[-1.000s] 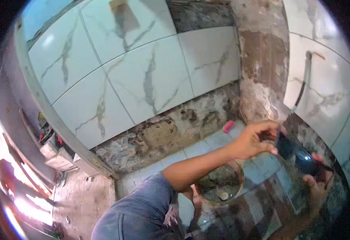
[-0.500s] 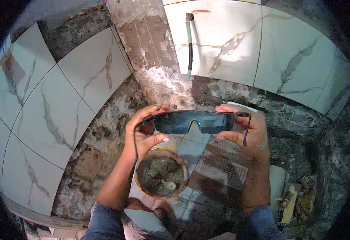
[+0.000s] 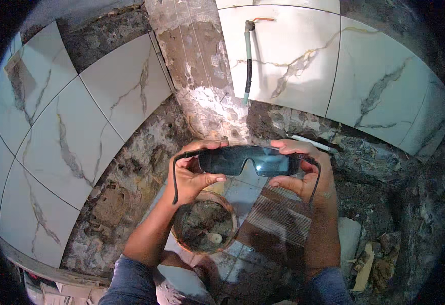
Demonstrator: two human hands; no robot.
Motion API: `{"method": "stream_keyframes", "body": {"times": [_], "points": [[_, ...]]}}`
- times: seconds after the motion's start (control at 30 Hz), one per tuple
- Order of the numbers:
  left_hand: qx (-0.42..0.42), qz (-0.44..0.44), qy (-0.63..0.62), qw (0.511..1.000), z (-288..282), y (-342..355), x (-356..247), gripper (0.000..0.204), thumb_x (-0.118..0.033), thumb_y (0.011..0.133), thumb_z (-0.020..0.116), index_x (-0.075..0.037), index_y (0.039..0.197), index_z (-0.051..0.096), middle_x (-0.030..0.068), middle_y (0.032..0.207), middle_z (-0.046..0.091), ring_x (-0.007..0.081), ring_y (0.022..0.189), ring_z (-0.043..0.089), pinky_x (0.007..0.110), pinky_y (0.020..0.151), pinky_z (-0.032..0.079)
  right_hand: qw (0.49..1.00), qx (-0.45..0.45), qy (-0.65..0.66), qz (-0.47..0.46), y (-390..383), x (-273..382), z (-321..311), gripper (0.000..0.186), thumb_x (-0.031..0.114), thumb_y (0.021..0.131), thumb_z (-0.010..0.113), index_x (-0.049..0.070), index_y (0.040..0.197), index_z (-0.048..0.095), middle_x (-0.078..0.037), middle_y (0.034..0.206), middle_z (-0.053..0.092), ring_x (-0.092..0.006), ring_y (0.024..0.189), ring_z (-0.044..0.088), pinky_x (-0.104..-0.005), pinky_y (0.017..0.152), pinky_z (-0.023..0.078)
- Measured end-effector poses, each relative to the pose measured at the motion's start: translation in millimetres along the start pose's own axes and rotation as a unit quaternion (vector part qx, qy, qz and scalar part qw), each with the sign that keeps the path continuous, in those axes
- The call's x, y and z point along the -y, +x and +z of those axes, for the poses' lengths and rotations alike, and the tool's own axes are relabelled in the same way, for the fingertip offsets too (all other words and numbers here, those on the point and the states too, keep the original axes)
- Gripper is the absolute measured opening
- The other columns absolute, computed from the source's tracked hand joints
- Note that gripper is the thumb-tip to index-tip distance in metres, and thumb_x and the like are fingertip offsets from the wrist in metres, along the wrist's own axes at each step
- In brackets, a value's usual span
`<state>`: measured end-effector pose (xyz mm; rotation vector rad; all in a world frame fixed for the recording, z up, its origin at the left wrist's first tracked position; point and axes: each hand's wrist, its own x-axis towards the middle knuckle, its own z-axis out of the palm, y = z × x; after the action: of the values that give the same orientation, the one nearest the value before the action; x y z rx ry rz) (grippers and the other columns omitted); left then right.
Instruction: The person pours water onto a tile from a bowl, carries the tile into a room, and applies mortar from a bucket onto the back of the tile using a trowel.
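Note:
A pair of dark-tinted safety glasses [image 3: 225,160] is held up level in front of me, its nose notch facing down. My left hand [image 3: 194,175] pinches the left end of the lens between thumb and fingers. At the right end my right hand [image 3: 303,170] grips the same way. Both black temple arms hang open along the outer sides of my hands. Below the glasses, a round bucket [image 3: 175,231] with a dirty brownish rim holds greyish wet mix and a small pale round object. A ribbed brown tile [image 3: 278,213] lies right of the bucket.
White marble-patterned wall tiles [image 3: 75,137] curve along the left; more tiles [image 3: 288,56] cover the back wall. A tap with an orange lever [image 3: 250,25] carries a green hose [image 3: 248,66]. Bare rough masonry runs beneath. Torn packaging scraps [image 3: 372,267] lie at lower right.
The glasses and both hands have shifted slightly down in view, and the right temple arm now spreads further outward and downward. The whole view has shifted a little.

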<state>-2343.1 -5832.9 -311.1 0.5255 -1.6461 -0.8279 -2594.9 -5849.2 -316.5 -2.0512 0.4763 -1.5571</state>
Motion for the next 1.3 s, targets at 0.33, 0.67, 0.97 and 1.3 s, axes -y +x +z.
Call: {"method": "stream_keyframes", "body": {"times": [0.33, 0.67, 0.97, 1.3], "points": [[-0.004, -0.007, -0.006, 1.0, 4.5, -1.8, -3.1, 0.052, 0.003, 0.057, 0.076, -0.003, 0.103, 0.052, 0.0138, 0.106, 0.056, 0.0266, 0.106, 0.051, 0.039, 0.091, 0.042, 1.0, -0.002, 0.002, 0.024, -2.5, 3.8, -0.3, 0.047, 0.013, 0.06, 0.078, 0.006, 0.098, 0.051, -0.013, 0.105, 0.059, -0.023, 0.099, 0.057, -0.0333, 0.086, 0.044], [-0.001, 0.045, 0.073, 0.996, 6.1, 0.1, -3.4, 0.054, -0.002, 0.062, 0.076, 0.001, 0.109, 0.05, 0.0155, 0.111, 0.054, 0.0239, 0.107, 0.051, 0.036, 0.094, 0.039, 0.995, -0.019, 0.093, 0.013, -0.9, -5.6, -4.6, 0.058, 0.006, 0.056, 0.08, 0.002, 0.104, 0.047, -0.016, 0.111, 0.054, -0.0223, 0.105, 0.052, -0.0339, 0.089, 0.043], [0.003, 0.051, 0.078, 0.996, -3.7, -3.7, -9.2, 0.053, -0.001, 0.06, 0.076, 0.003, 0.108, 0.052, 0.0147, 0.111, 0.055, 0.0235, 0.106, 0.052, 0.035, 0.093, 0.04, 0.999, -0.029, 0.008, 0.013, -0.2, -0.5, 1.7, 0.05, 0.008, 0.055, 0.08, 0.002, 0.097, 0.055, -0.015, 0.104, 0.059, -0.0223, 0.099, 0.056, -0.0334, 0.085, 0.046], [0.058, -0.101, 0.164, 0.98, -48.0, 3.1, 77.5, 0.061, -0.019, 0.072, 0.068, 0.004, 0.121, 0.041, 0.0175, 0.117, 0.049, 0.0259, 0.105, 0.049, 0.036, 0.094, 0.037, 0.996, -0.038, -0.064, 0.043, -10.8, -34.6, -22.6, 0.049, 0.032, 0.052, 0.079, 0.003, 0.085, 0.056, -0.015, 0.081, 0.057, -0.0256, 0.075, 0.056, -0.035, 0.065, 0.043]]}}
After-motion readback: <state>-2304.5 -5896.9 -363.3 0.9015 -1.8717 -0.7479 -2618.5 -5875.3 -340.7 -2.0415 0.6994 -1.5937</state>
